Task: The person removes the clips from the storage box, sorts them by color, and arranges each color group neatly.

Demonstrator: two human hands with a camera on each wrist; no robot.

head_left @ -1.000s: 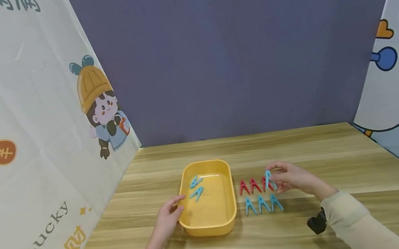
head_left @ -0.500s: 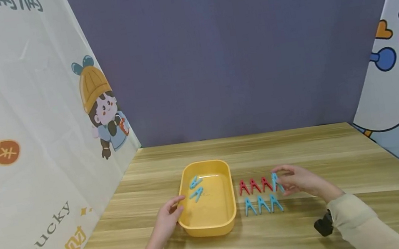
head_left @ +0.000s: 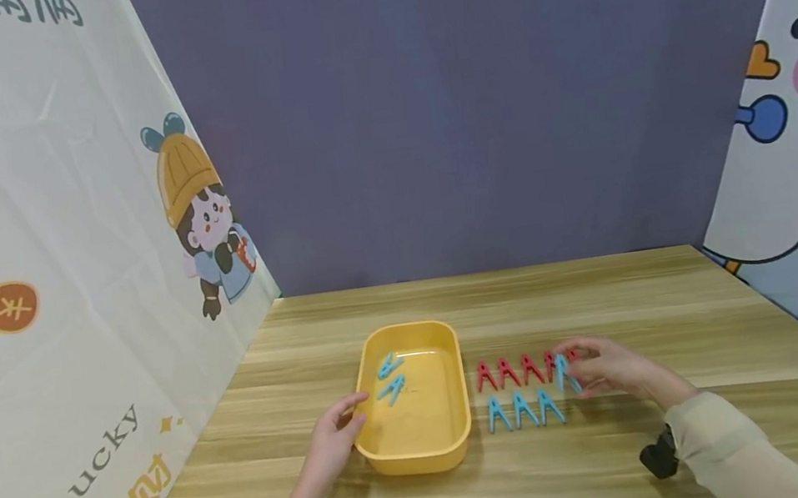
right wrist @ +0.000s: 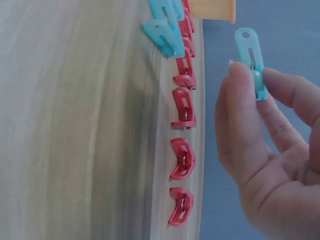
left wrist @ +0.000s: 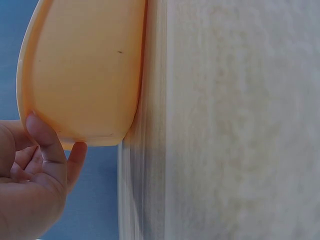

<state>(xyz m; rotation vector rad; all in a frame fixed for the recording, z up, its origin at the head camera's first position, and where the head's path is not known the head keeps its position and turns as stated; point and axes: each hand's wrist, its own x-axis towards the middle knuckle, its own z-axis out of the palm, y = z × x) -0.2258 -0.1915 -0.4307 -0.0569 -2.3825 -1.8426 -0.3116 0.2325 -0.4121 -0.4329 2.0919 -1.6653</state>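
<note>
My left hand point(head_left: 335, 440) grips the left rim of a yellow plastic basin point(head_left: 427, 461); in the left wrist view a finger point(left wrist: 46, 137) lies against its outer wall. Two light blue clothespins lie inside the basin. My right hand point(head_left: 615, 372) pinches a light blue clothespin point(right wrist: 248, 45) between thumb and fingertips, raised off the table, as the right wrist view shows. Behind it runs a row of several red clothespins point(head_left: 508, 372), its right end partly covered by the hand. Three blue clothespins point(head_left: 522, 410) stand in a row nearer to me.
The wood-grain table point(head_left: 291, 347) extends around the basin and clothespins. A dark grey-blue panel point(head_left: 471, 105) closes off the back. Printed white sheets point(head_left: 51, 194) hang at the left and right.
My right hand has moved right and slightly toward me along the red row, carrying the blue clothespin. More of the red clothespins show now. The left hand stays at the basin.
</note>
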